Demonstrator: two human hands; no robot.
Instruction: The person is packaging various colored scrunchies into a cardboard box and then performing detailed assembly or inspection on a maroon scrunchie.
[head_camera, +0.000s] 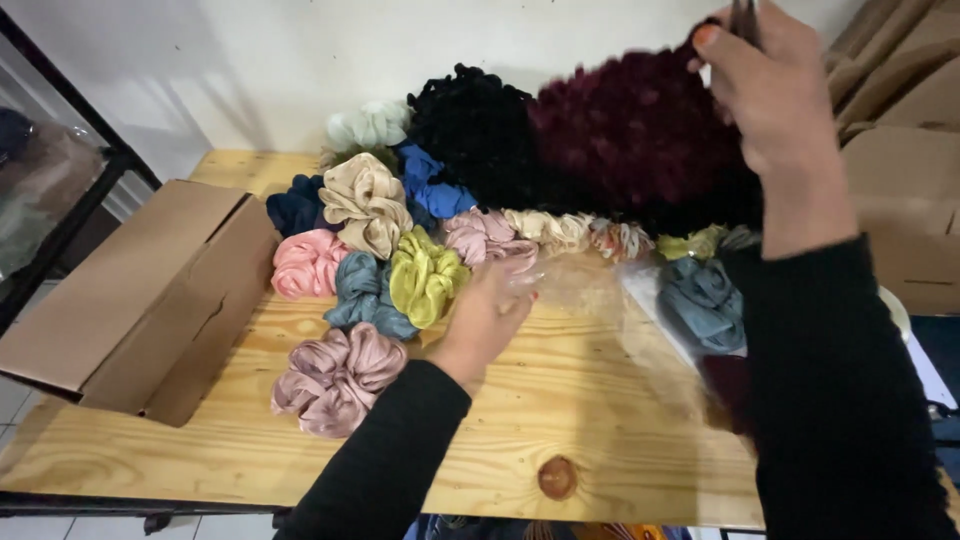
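My right hand is raised at the upper right, gripping a fluffy dark maroon scrunchie that hangs blurred above the table. My left hand reaches over the wooden table and pinches the edge of a clear plastic bag lying there. Close to that hand sit a yellow-green scrunchie, a pale pink one and a grey-blue one. A large fuzzy black scrunchie lies behind them. Both my sleeves are black.
Several more satin scrunchies lie on the table: mauve, pink, beige, navy, blue, pale green, slate. An open cardboard box lies at the left. Folded cardboard stands at the right.
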